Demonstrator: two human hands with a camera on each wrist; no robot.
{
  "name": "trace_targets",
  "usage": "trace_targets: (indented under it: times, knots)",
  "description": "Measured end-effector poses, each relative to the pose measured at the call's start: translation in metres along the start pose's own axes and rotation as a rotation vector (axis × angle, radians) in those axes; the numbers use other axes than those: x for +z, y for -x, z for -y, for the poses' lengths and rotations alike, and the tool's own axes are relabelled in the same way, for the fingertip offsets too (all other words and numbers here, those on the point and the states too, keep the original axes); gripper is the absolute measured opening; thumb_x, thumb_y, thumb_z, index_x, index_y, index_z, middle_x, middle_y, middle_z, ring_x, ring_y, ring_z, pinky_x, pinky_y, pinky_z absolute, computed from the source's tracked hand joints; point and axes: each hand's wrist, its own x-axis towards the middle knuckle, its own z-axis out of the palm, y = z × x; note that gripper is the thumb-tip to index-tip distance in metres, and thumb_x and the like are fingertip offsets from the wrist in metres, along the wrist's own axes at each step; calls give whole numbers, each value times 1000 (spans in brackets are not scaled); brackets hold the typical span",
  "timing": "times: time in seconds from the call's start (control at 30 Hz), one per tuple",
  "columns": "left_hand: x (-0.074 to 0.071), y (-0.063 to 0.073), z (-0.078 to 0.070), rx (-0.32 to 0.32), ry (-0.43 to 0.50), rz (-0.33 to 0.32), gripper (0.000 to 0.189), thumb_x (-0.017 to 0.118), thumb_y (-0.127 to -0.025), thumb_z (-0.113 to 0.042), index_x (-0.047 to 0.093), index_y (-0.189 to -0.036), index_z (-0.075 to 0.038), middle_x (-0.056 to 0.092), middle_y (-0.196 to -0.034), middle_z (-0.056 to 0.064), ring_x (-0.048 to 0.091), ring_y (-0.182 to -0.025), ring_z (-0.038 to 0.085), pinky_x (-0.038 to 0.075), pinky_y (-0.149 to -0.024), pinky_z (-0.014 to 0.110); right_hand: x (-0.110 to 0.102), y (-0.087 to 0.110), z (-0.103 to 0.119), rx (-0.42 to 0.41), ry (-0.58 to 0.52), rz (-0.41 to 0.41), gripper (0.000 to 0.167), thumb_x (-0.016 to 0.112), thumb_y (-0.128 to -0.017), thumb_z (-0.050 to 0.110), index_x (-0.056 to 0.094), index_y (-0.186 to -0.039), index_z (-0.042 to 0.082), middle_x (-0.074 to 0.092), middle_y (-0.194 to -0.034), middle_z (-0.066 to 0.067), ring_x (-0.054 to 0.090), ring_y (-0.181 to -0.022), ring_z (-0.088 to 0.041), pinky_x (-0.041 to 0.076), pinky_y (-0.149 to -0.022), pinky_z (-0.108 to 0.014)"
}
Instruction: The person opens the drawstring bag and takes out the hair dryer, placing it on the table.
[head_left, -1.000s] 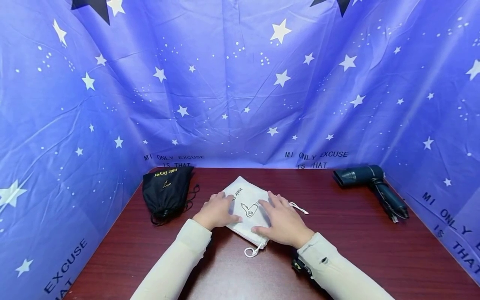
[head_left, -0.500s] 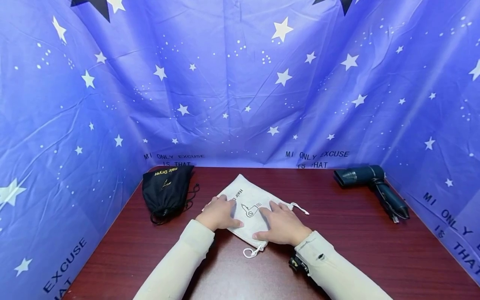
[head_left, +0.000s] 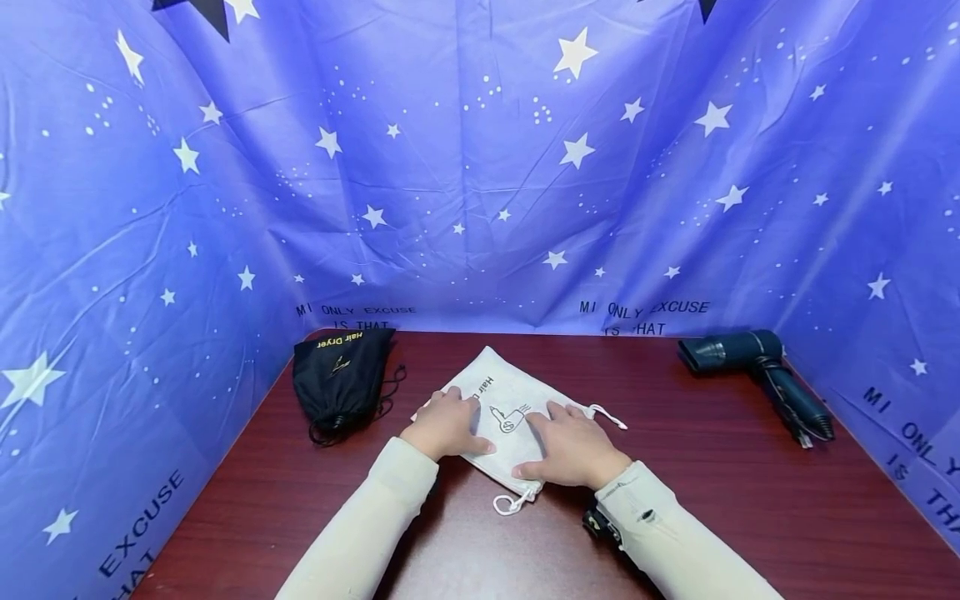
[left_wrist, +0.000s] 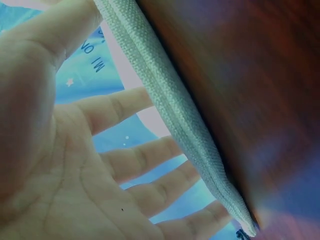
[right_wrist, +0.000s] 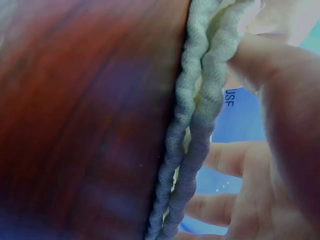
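Note:
A flat white drawstring bag point(head_left: 517, 383), printed with a hair dryer outline and partly covered lettering, lies slanted on the table. My left hand point(head_left: 447, 423) rests on its left side, fingers spread and thumb pointing inward. On the other side, my right hand point(head_left: 573, 446) lies over the bag's gathered mouth, fingertips on the cloth. In the left wrist view the bag's seamed edge point(left_wrist: 170, 100) crosses in front of relaxed fingers point(left_wrist: 145, 157). The right wrist view shows the two ruffled layers of the mouth point(right_wrist: 212, 75) slightly parted, with the right fingers point(right_wrist: 227, 157) behind.
A black drawstring pouch point(head_left: 341, 387) marked "Hair Dryer" lies at the back left. At the back right is a dark hair dryer point(head_left: 731, 352) with its handle folded out. White cord loops point(head_left: 513, 502) hang off the bag's near corner. A blue starry curtain point(head_left: 465, 167) encloses the dark red table point(head_left: 247, 500).
My left hand has shifted slightly right and toward me, uncovering more of the bag's left edge. The right hand stays over the bag's mouth. The head view has turned slightly.

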Motion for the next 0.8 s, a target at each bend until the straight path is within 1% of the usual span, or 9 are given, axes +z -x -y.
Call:
trace_targets:
  times: [0.13, 0.23, 0.5, 0.7, 0.8]
  knots:
    - [-1, 0, -2, 4, 1, 0, 75, 83, -75, -63, 68, -129, -13, 61, -125, 18, 59, -116, 41, 56, -80, 60, 0, 1, -1, 0, -4, 0, 87, 78, -74, 70, 63, -139, 13, 59, -138, -23, 56, -124, -49, 47, -101, -62]
    - [-1, 0, -4, 5, 1, 0, 76, 84, -75, -62, 68, -129, -12, 61, -126, 18, 59, -115, 42, 56, -78, 61, 0, 3, -4, 4, -8, 0, 88, 78, -74, 71, 62, -139, 14, 58, -140, -24, 56, -126, -49, 47, -101, -63]
    - [1, -4, -15, 13, -14, -7, 79, 82, -75, -65, 66, -133, -14, 60, -130, 19, 59, -115, 43, 55, -77, 62, 0, 11, -13, 34, -14, -13, 86, 77, -73, 72, 63, -138, 18, 58, -141, -22, 56, -128, -46, 48, -99, -64]
    - [4, -3, -23, 10, -12, -12, 80, 81, -76, -66, 65, -135, -14, 59, -132, 20, 59, -118, 43, 54, -80, 63, -2, 16, -20, 44, -1, -16, 87, 77, -73, 72, 62, -139, 18, 58, -140, -22, 56, -128, -47, 50, -96, -64]
    - [5, -2, -27, 14, -11, -6, 77, 80, -77, -65, 66, -134, -15, 60, -130, 19, 60, -117, 41, 54, -83, 61, -2, 20, -24, 52, 7, -14, 88, 77, -73, 73, 62, -140, 18, 58, -140, -22, 56, -127, -46, 51, -93, -64]
